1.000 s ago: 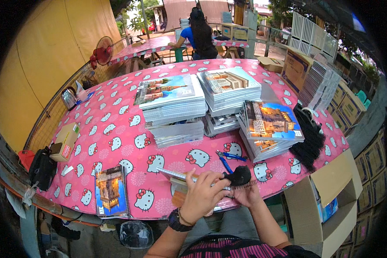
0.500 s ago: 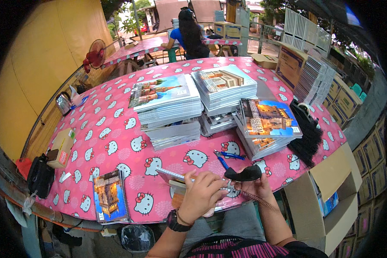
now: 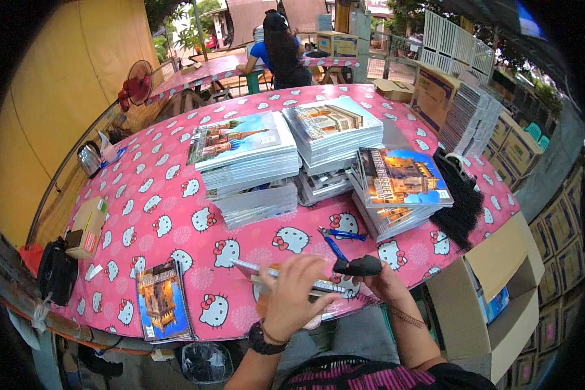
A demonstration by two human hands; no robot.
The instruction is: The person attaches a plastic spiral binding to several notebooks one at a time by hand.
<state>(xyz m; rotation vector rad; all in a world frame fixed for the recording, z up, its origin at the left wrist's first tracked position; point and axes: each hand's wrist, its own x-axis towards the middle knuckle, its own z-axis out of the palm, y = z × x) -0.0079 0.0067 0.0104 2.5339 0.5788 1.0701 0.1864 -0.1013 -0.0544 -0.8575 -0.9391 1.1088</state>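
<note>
Where the pink tablecloth (image 3: 156, 252) neared the person's lap, a book (image 3: 326, 286) sat tilted at the left hand (image 3: 297, 292), its white edge showing on both sides of the fingers. These were spread wide, thumb well out; the hand was blurred, so whether it pressed on the book could not be told. Just beside, the right hand (image 3: 385, 284) had its fingers closed on a black object (image 3: 358, 266), and a thin dark coil (image 3: 406, 317) ran across the wrist. Blue-handled pliers (image 3: 332, 246) lay just beyond, near a stack of books (image 3: 406, 179). Two taller stacks (image 3: 247, 166) stood farther back, while a spiral-edged book (image 3: 162, 302) rested well to the left. Right of the stacks lay a black heap (image 3: 458, 209); an open carton (image 3: 460, 315) stood at the table's near right edge.
</note>
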